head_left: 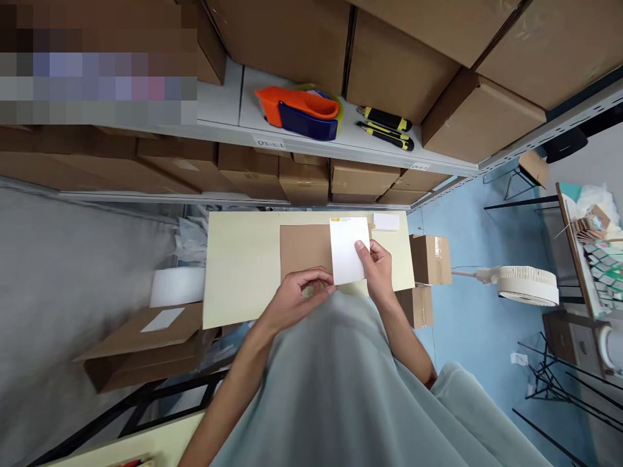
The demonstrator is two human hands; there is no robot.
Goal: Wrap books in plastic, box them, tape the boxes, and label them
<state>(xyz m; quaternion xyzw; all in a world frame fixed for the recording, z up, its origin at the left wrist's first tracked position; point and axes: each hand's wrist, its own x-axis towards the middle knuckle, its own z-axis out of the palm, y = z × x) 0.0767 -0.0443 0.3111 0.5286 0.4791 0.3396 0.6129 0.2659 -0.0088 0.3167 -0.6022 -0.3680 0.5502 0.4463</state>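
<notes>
A white sheet with a small yellow-and-dark print along its top edge, like a label (348, 253), is held upright above the table. My right hand (379, 264) grips its right side, thumb flat on the front and fingers behind. At its lower left corner, my left hand (306, 292) is closed in a pinch, fingertips at the edge. Behind the sheet, a flat brown cardboard piece (304, 250) lies on the pale yellow table (238, 266), partly covered by the sheet and my left hand. A small white card (386, 222) rests at the table's far right corner.
A shelf (233, 126) ahead carries cardboard boxes, an orange-and-blue tape dispenser (302, 111) and two yellow-black box cutters (385, 128). Cartons (431, 259) stand right of the table, beside a white fan (528, 285). An open cardboard box (146, 337) sits at the left.
</notes>
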